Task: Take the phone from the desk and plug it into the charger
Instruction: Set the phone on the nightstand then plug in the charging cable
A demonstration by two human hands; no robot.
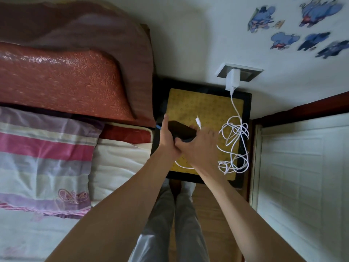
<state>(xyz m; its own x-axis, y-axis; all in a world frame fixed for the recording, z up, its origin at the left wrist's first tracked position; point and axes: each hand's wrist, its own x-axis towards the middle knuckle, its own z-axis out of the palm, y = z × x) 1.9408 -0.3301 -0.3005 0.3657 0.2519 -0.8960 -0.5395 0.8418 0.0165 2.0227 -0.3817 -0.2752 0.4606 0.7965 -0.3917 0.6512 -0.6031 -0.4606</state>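
Observation:
A black phone (180, 130) is held above the small yellow-topped bedside table (204, 108). My left hand (168, 139) grips its near end from the left. My right hand (198, 146) pinches the white cable just below its free plug (198, 123), which sticks up beside the phone's right end, apart from it. The white cable (235, 140) lies in a tangled heap on the table's right side and runs up to the white charger (232, 81) in the wall socket (245, 73).
A bed with a red headboard (62, 80), a striped pillow (43, 157) and white sheets fills the left. A white panelled door (302, 182) stands at the right. My legs and the wooden floor (211, 214) are below the table.

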